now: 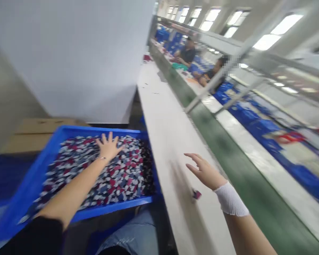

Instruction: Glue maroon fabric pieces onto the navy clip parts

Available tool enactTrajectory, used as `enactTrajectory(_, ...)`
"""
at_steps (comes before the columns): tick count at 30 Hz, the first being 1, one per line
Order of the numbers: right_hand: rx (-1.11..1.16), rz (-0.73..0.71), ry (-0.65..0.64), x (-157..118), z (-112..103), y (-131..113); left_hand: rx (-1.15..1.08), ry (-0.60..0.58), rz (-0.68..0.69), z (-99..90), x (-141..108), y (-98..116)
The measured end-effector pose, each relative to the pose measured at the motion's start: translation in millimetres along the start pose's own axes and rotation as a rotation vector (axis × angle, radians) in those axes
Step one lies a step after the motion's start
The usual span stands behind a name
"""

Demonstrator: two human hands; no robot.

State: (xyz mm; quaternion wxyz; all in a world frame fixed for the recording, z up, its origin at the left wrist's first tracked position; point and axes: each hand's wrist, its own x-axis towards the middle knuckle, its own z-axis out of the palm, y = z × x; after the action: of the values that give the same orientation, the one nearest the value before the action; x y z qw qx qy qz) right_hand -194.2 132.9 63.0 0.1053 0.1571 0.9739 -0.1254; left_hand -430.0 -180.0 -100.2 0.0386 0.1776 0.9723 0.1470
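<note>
Fabric scraps (pixel 122 180), apparently, under left hand (pixel 108 147)

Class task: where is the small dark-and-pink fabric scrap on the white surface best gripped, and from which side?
Pinch its edge from above with the right hand: the scrap lies small and low on the white surface; blur hides its shape.

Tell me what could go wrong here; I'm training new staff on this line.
The fabric scraps heaped in the blue crate under the left hand could spill over its rim. A loose scrap on the white work surface near the right hand could get lost. The white mesh wrap on that wrist might snag.
</note>
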Motion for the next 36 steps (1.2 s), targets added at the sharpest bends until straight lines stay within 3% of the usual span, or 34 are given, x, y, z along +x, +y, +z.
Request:
enactTrajectory(2, -0.034, 0.256, 0.013, -46.2, -19.5, 60.9, -0.046, 0.063, 0.085, 1.3, -4.5, 30.4)
enactTrajectory(4, -0.061, 0.512, -0.015, -88.2, -24.1, 112.0, -0.109, 0.09, 0.254, 8.3, -17.2, 73.7)
enactTrajectory(8, -0.044, 0.853, -0.124, -146.2, -2.0, 174.7, -0.255, -0.042, 0.787, 28.6, -65.9, 188.8)
enactTrajectory(11, -0.012, 0.976, -0.189, -173.6, 21.1, 192.7, -0.252, -0.164, 1.11, 45.9, -104.0, 273.7)
enactTrajectory(14, -0.004, 1.022, -0.201, -190.2, 39.0, 198.3, -0.221, -0.232, 1.258, 62.0, -118.0, 334.5)
enactTrajectory(17, -0.017, 1.001, -0.164, -184.7, 49.7, 199.4, -0.196, -0.245, 1.264, 71.2, -107.2, 373.5)
enactTrajectory(21, -0.036, 0.88, -0.089, -143.7, 52.1, 195.3, -0.185, -0.246, 1.292, 70.0, -99.2, 406.0)
enactTrajectory(25, -0.043, 0.642, -0.07, -102.9, 50.5, 171.4, -0.189, -0.215, 1.28, 59.7, -118.5, 405.1)
enactTrajectory(28, -0.046, 0.463, -0.101, -70.7, 53.3, 141.5, -0.187, -0.165, 1.159, 53.9, -117.2, 373.2)
enactTrajectory(31, -0.031, 0.281, -0.106, -24.0, 62.5, 90.3, -0.169, -0.088, 0.931, 44.4, -101.7, 308.9)
enactTrajectory(36, 0.076, -0.011, -0.085, 40.1, 89.2, -56.6, -0.119, 0.064, 0.463, 11.1, -100.5, 155.1)
